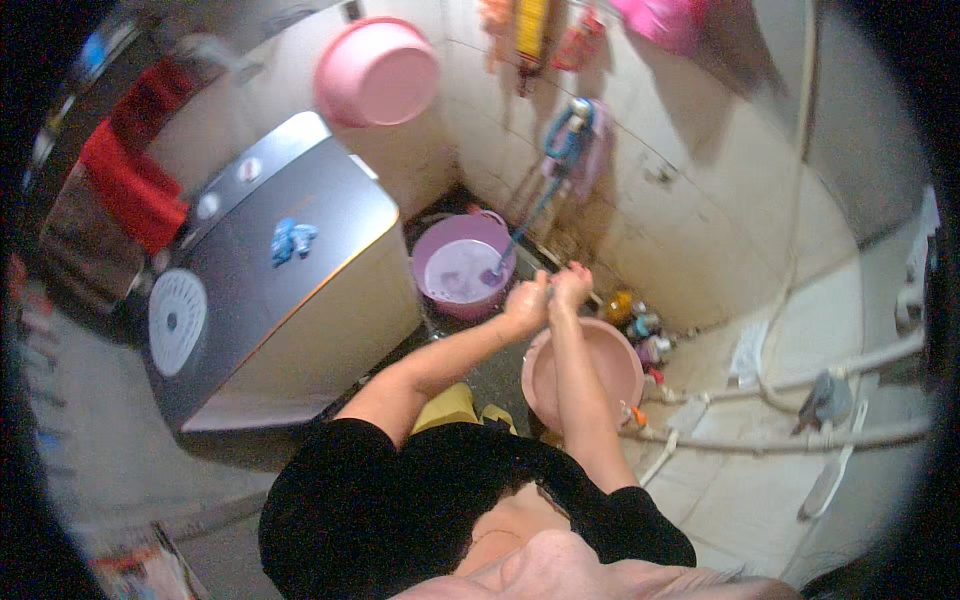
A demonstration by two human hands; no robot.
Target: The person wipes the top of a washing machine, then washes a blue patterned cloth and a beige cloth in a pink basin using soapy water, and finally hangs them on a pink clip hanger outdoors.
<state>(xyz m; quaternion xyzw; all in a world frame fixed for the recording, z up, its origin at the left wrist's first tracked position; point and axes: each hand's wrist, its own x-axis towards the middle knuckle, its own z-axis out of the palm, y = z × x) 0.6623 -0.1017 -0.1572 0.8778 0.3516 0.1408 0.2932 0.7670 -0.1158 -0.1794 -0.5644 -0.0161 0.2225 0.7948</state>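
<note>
My left hand (pixel 528 304) and my right hand (pixel 571 286) are close together in front of me, seemingly touching at the fingers. Whether anything small lies between them is too blurred to tell. Below my right hand and forearm is a pink plastic basin (pixel 536 364). To the left of the hands stands a purple tub (pixel 425 251) with cloudy, sudsy liquid (pixel 457 262). A thin blue hose or rod (pixel 534 217) slants from the wall fitting (pixel 580 109) into the tub.
A twin-tub washing machine (pixel 300 285) stands at left, with crumpled blue items (pixel 292 240) on its lid. Another pink basin (pixel 394 82) hangs on the wall. Bottles (pixel 645 324) stand by the wall at right. Pale pipes (pixel 780 445) run along the right side.
</note>
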